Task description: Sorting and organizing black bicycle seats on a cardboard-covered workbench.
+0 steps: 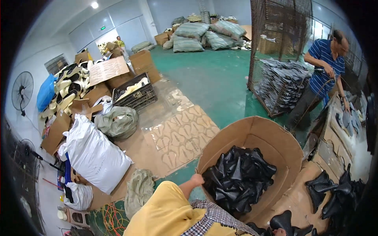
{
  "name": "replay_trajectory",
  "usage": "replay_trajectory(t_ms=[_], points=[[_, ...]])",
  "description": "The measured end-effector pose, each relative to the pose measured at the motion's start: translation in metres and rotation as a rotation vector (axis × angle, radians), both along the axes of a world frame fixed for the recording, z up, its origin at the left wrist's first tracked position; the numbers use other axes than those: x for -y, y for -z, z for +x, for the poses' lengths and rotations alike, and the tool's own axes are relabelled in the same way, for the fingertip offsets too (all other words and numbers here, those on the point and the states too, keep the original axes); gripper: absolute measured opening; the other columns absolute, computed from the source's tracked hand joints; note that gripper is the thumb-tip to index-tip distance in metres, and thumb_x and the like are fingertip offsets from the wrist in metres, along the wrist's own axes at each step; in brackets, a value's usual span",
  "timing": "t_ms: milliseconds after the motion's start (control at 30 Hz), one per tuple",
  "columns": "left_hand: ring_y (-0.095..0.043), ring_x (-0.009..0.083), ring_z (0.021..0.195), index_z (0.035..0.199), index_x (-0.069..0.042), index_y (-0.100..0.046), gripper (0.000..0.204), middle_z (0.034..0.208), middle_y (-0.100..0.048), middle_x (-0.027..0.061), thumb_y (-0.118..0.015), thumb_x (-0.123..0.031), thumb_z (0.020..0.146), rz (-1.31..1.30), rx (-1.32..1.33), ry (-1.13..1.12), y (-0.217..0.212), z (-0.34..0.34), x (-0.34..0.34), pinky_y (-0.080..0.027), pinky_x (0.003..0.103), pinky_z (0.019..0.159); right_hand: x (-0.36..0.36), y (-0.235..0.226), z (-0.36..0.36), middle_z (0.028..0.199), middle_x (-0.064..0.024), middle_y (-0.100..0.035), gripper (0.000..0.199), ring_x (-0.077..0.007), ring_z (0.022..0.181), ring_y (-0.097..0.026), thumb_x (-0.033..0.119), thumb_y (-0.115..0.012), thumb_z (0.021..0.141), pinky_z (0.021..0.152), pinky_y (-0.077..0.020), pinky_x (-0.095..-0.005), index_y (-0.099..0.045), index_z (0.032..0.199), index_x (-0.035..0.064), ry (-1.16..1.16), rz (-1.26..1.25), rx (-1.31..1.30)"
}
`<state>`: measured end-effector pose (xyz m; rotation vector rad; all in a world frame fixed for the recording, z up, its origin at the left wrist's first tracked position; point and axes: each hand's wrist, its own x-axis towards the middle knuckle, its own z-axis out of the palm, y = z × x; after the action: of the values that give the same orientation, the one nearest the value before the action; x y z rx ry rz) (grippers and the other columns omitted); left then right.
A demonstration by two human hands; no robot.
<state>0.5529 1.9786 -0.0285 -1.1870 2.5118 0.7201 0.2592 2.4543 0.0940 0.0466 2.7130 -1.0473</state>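
Note:
My left hand [197,179] is closed over the left rim of a large open cardboard box [283,159]. Inside the box lies a heap of glossy black saddle-shaped pieces [236,173]. At the lower edge of the picture only a small part of my right hand [279,232] shows. It is at a black saddle-shaped piece [282,220] that lies among others just right of the box; how its fingers are set is hidden.
More black pieces [342,188] lie on cardboard at the right. A co-worker [327,67] in a striped shirt handles grey pieces at a bench [334,133], beside a wire cage [271,86]. White sacks [96,157], a black crate [136,98] and tangled cords [108,220] are at the left.

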Motion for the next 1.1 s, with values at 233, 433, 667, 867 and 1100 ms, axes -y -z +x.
replay_trajectory(t_ms=[233,433,667,867,1100], points=[[-0.06,0.0259,0.076,0.063,-0.012,-0.061,0.004,0.075,-0.062,0.0096,-0.064,-0.012,0.061,0.413,0.135,-0.649,0.029,0.081,0.0,-0.048,0.037,0.067,-0.018,0.025,-0.005,0.056,-0.0092,-0.059,0.023,-0.0193,0.048,-0.051,0.011,-0.048,0.074,0.05,-0.0411,-0.0317,-0.061,0.058,0.001,-0.126,-0.178,-0.134],[-0.06,0.0274,0.077,0.075,-0.013,-0.063,0.017,0.076,-0.062,0.0098,-0.068,-0.012,0.058,0.049,0.079,0.004,0.059,0.067,-0.016,-0.048,0.038,0.068,-0.022,0.024,-0.006,0.09,-0.0123,-0.061,0.021,-0.0222,0.083,-0.054,0.019,-0.055,0.08,0.074,-0.0438,-0.0329,-0.062,0.086,0.0009,-0.211,-0.113,0.145],[-0.058,0.0225,0.051,0.076,-0.006,-0.063,0.014,0.066,-0.06,0.0106,-0.059,-0.018,0.07,0.038,-0.19,0.239,-0.005,-0.017,-0.053,-0.048,0.034,0.049,-0.04,-0.003,0.029,0.118,-0.0137,-0.051,0.041,-0.0253,0.108,-0.046,0.029,-0.05,0.087,0.09,-0.0364,-0.0325,-0.049,0.116,0.0005,-0.193,-0.364,0.323],[-0.054,0.02,0.045,0.071,-0.004,-0.062,0.017,0.055,-0.056,0.0106,-0.059,-0.021,0.072,0.368,-0.078,-0.027,-0.01,-0.049,-0.054,-0.045,0.034,0.044,-0.034,-0.024,0.064,0.12,-0.0181,-0.046,0.054,-0.0295,0.113,-0.042,0.025,-0.06,0.08,0.091,-0.036,-0.0365,-0.039,0.124,0.0024,-0.502,-0.104,0.121],[-0.055,0.0193,0.045,0.072,-0.005,-0.064,0.016,0.056,-0.057,0.0112,-0.056,-0.019,0.075,0.454,0.035,-0.164,-0.005,-0.053,-0.055,-0.046,0.034,0.045,-0.038,-0.016,0.062,0.11,-0.0226,-0.052,0.045,-0.0365,0.101,-0.05,0.019,-0.059,0.078,0.083,-0.0413,-0.0415,-0.046,0.118,0.002,-0.488,0.225,0.032]])
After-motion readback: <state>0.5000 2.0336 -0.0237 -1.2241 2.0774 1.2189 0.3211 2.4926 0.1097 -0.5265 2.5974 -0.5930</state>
